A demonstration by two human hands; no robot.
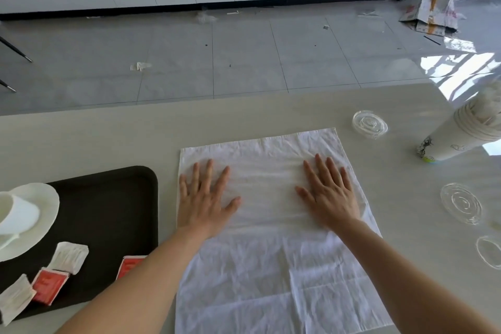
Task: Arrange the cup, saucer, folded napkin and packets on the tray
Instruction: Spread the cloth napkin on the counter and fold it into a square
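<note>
A white napkin (271, 266) lies spread flat on the table in front of me. My left hand (204, 198) and my right hand (329, 192) press flat on its far half, fingers spread, holding nothing. To the left sits a black tray (108, 203). On it stands a white saucer (40, 225) with a white cup (16, 214), partly cut off by the frame edge. Red packets (50, 286) and white packets (70, 255) lie on the tray's near part. My left forearm covers part of another red packet (130, 266).
A stack of paper cups (466, 133) lies on its side at the far right of the table. Clear plastic lids (370, 123) (461, 202) lie near it along the right side. Beyond the table's far edge is a tiled floor with scattered litter.
</note>
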